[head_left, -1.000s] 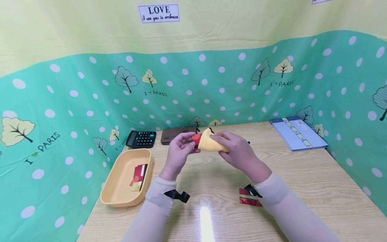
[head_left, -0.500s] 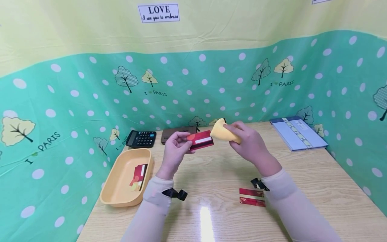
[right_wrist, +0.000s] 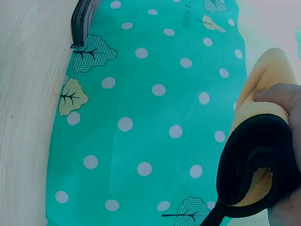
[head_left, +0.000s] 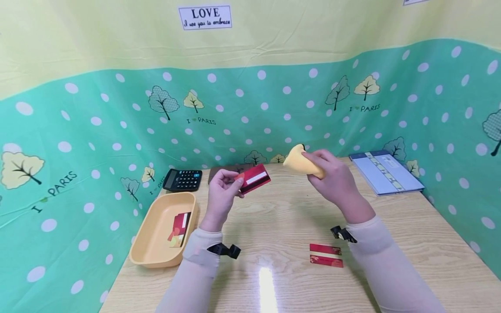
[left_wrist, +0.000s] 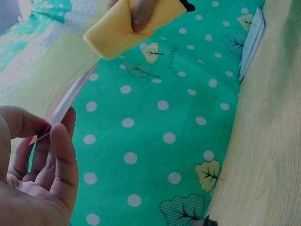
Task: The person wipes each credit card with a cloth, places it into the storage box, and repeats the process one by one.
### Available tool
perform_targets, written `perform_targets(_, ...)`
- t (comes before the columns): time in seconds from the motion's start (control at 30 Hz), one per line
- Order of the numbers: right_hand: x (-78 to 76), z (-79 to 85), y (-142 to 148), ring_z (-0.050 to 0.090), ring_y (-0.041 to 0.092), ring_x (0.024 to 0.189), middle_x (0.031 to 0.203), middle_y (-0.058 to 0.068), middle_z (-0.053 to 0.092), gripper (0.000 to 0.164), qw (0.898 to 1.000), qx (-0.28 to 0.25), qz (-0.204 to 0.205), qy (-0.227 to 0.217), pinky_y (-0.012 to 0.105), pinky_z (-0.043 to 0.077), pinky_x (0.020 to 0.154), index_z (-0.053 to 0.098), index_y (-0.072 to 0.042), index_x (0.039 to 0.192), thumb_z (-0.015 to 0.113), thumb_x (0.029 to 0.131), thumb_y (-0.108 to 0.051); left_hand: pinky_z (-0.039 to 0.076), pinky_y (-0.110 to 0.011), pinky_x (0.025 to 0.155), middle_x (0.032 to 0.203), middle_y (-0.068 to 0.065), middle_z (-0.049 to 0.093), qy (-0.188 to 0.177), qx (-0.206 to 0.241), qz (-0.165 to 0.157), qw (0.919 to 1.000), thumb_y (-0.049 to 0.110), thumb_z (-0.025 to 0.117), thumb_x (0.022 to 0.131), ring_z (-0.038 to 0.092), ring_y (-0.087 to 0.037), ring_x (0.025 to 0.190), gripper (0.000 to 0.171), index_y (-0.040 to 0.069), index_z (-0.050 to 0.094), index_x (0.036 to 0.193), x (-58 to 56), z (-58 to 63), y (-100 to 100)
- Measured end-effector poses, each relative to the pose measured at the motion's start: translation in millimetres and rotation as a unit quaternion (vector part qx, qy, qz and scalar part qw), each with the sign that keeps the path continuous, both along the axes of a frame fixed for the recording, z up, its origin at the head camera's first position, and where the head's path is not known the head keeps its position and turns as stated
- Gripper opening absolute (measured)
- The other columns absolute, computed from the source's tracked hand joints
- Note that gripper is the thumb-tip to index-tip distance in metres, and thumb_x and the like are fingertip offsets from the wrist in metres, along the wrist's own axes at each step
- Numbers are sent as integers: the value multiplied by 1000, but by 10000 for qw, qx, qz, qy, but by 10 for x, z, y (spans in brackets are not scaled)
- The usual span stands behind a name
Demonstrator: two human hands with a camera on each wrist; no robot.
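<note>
Between thumb and fingers, my left hand [head_left: 222,198] pinches a red card [head_left: 254,178] with a white strip and a dark stripe, raised above the table. In the left wrist view the card [left_wrist: 66,103] appears nearly edge-on. To its right, my right hand [head_left: 332,178] grips a folded yellow cloth [head_left: 300,161], apart from the card. The right wrist view shows the cloth [right_wrist: 268,75] rolled up, with a black border [right_wrist: 251,155] curling round its near end.
A beige basket [head_left: 137,252] at the left holds several cards [head_left: 180,228]. Behind it sit a calculator [head_left: 182,180] and a brown wallet [head_left: 219,171]. Two red-and-gold cards [head_left: 326,255] lie near the right forearm. A blue-grey folder [head_left: 385,174] lies at the back right.
The cloth has come off the card and moved right and up with my right hand. My left hand has drawn slightly left, and the card now shows, tilted up at its right end.
</note>
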State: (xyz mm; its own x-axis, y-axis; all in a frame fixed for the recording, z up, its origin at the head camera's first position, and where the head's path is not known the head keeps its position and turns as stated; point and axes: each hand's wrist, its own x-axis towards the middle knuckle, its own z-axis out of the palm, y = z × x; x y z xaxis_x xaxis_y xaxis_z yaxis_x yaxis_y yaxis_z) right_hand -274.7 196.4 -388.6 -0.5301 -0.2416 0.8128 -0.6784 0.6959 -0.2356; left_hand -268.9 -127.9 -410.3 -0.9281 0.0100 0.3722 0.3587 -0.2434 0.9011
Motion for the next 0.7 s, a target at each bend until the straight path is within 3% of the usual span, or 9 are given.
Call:
perform_targets(0.2, 2, 38, 56, 67, 30, 78, 110, 12, 71, 56, 9999, -102, -58, 58, 43, 57, 62, 74, -10, 131, 79, 77, 5, 60, -25, 52, 101, -8, 61, 107, 5, -145, 9998, -11, 64, 97, 65, -17, 76, 30, -17, 48, 122, 19, 35, -35)
perform_targets(0.43, 4, 64, 128, 67, 29, 81, 110, 12, 71, 55, 9996, -255, -126, 85, 43, 55, 62, 74, -9, 131, 77, 78, 5, 63, -27, 56, 101, -9, 61, 98, 35, -256, 9996, -10, 63, 96, 66, -18, 80, 22, -12, 56, 117, 48, 81, -57)
perform_targets(0.7, -12, 60, 192, 66, 29, 84, 110, 13, 70, 56, 9992, -377, -156, 42, 43, 54, 64, 74, -9, 131, 77, 78, 7, 64, -27, 60, 102, -12, 62, 92, -19, -161, 9998, -8, 65, 98, 67, -19, 83, 26, -14, 58, 122, 89, 104, -108)
